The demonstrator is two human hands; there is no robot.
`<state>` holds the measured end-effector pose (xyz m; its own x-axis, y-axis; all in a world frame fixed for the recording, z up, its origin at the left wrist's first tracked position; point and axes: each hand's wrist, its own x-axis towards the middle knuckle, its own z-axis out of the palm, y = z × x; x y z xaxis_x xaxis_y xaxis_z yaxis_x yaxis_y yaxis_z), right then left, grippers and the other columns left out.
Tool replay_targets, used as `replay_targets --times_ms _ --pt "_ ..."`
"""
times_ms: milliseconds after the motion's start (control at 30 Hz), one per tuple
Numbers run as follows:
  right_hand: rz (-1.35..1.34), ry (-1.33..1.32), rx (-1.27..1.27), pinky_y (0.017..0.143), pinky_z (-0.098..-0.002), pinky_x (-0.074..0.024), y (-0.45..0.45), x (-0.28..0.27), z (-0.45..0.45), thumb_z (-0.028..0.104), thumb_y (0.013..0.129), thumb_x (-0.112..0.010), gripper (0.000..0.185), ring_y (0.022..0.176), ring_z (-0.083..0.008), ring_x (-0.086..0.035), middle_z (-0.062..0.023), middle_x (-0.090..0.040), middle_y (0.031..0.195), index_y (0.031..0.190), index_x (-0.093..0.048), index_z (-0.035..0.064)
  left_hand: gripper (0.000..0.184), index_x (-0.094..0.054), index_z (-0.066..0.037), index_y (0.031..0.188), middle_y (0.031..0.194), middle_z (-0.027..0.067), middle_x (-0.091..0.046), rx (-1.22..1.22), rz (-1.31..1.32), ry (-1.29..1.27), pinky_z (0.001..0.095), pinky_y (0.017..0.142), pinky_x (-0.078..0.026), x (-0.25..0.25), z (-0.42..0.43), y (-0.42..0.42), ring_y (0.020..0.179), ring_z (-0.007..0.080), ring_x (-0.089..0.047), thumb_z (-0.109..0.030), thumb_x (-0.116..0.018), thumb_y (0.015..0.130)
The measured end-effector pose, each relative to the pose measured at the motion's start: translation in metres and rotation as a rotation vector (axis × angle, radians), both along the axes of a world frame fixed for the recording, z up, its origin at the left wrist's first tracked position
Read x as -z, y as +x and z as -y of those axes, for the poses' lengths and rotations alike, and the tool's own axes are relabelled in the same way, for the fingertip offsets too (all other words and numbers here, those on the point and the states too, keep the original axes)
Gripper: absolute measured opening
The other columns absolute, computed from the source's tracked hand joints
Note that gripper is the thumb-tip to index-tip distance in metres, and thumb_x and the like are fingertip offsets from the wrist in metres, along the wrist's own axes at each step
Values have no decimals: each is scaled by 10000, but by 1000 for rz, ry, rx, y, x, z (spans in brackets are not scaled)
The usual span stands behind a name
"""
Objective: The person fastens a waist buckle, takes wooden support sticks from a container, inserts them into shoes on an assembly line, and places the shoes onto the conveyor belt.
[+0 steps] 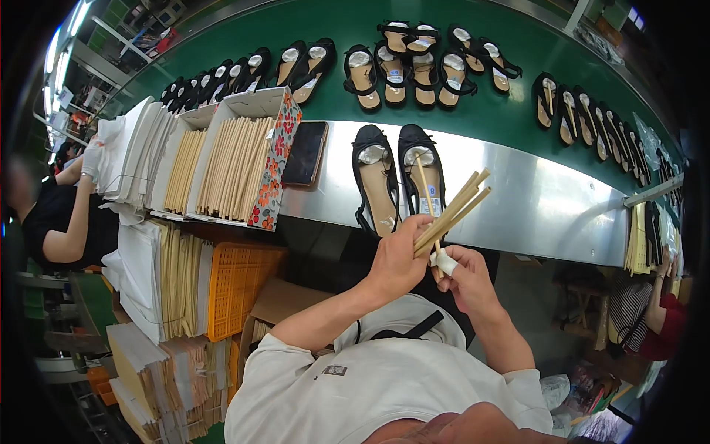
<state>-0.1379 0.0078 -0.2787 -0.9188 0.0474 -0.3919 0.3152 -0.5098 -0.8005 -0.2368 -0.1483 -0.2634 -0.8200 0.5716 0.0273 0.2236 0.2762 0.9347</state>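
Note:
My left hand [401,260] is closed around a small bundle of pale tan sticks [460,209] that fan out to the upper right. My right hand [471,280], with a white wrap on a finger or thumb, pinches the lower end of a single thin stick [424,181]. That stick reaches up over the right black shoe [416,139], its tip by the crumpled stuffing in the toe. Beside it lies the left black shoe [377,185], also stuffed at the toe. Both shoes have bows and tan insoles, toes pointing away from me.
A flowered box [270,174] full of sticks stands left, next to a dark phone-like slab [305,153]. The metal ledge [518,196] borders a green surface [510,107] carrying several black shoes [423,70]. An orange crate [240,288] sits below. Other people work at both sides.

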Motion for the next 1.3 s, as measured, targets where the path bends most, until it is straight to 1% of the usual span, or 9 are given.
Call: replay_targets --times_ms 233,300,600,900,967,1067,1100,1167,1300 --pt "-15 0 20 539 -224 -405 -14 12 -1 178 1035 -678 196 583 -75 -555 -47 -673 774 975 -693 -8 373 -568 26 1325 926 149 -752 -4 110 -57 352 786 -566 1 0 -12 846 201 -734 -101 -679 992" --pt "-11 14 22 537 -224 -404 -15 16 -1 183 1035 -681 200 584 -75 -556 -48 -675 777 975 -694 -7 394 -588 66 1302 929 172 -761 -39 163 -76 406 820 -580 -6 -2 -12 882 297 -764 -169 -669 996" --pt "-9 58 -9 545 -224 -405 -14 20 -5 188 1035 -684 199 592 -68 -546 -43 -679 777 975 -710 -1 352 -670 61 1197 926 197 -757 -85 269 -137 412 796 -581 -5 -14 -18 863 303 -764 -199 -717 964" --pt "-134 636 -11 585 -266 -465 -15 12 0 68 994 -648 118 616 -93 -570 -41 -686 763 966 -689 -39 289 -681 48 1118 873 225 -744 -58 161 -171 461 781 -568 -6 -16 -25 848 388 -752 -188 -698 952" --pt "-408 1131 58 615 -279 -498 -16 19 -2 63 974 -676 113 658 -102 -614 -44 -701 789 992 -692 -48 285 -683 41 1113 870 221 -743 -49 175 -174 465 777 -566 -11 -15 -28 841 390 -750 -197 -690 957" --pt "-544 1365 133 648 -286 -525 -19 14 -9 37 969 -693 90 733 -107 -665 -42 -730 861 1009 -692 -44 288 -689 25 1124 864 198 -741 12 188 -200 461 767 -562 -19 -16 -32 795 371 -740 -226 -660 986" --pt "-548 1363 133 648 -286 -525 -20 11 -11 37 969 -693 90 733 -107 -665 -42 -730 861 1009 -692 -44 301 -692 19 1126 848 186 -733 -5 219 -174 453 763 -562 -19 -17 -31 773 358 -731 -253 -648 1005" --pt "-220 746 89 633 -293 -531 -20 7 -12 13 945 -721 109 740 -79 -655 -60 -736 874 1035 -693 -42 316 -694 14 1127 833 174 -725 -19 249 -148 445 759 -563 -18 -17 -26 752 346 -721 -279 -635 1023" --pt "-130 483 79 670 -249 -537 -23 6 -13 2 946 -739 174 778 -61 -645 -43 -722 894 1100 -669 -38 269 -687 29 1167 814 115 -704 -128 156 8 338 657 -559 -3 -13 -1 682 203 -697 -209 -635 1054"
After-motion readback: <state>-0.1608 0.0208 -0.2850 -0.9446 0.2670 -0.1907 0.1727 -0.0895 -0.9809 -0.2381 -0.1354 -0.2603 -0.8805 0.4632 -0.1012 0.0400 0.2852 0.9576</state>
